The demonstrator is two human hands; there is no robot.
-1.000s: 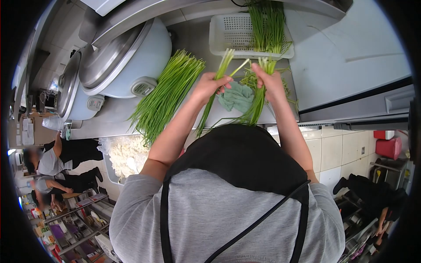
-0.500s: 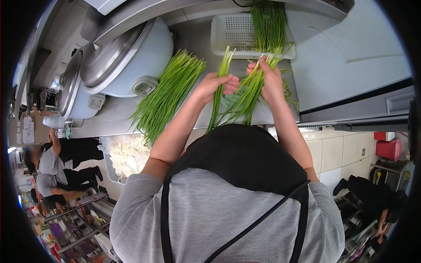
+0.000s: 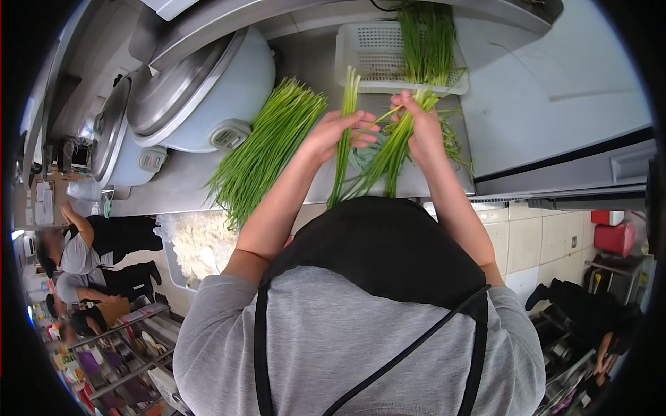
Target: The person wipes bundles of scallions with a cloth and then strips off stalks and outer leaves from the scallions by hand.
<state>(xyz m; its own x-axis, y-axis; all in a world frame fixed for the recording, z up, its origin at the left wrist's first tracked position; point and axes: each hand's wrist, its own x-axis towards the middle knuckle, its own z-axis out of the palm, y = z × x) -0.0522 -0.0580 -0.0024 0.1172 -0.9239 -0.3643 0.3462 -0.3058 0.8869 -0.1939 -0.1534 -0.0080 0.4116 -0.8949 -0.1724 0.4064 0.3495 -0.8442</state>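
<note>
From where I stand, the left hand [image 3: 327, 136] pins a small bunch of green stalks [image 3: 342, 156] against itself with the thumb, and its other fingers, curled a second ago, now stretch towards the right hand [image 3: 424, 132]. That small bunch leaned to the right then; it has come nearly straight, pale ends pointing away from the person. The right hand is closed around a fuller bunch [image 3: 394, 154], whose green lengths now slant across towards the left, where they hung more directly down before. One pale stalk [image 3: 383, 116] sticks out between the two hands, close to the left fingertips. The green cloth [image 3: 362, 158] on the steel counter, plain to see a second ago, is now mostly hidden behind the stalks. The big pile of stalks [image 3: 267, 145] has stayed beside the rice cooker [image 3: 250, 90], and the white basket [image 3: 357, 48] beyond the hands still has its own stalks [image 3: 427, 48] at the right end.
</note>
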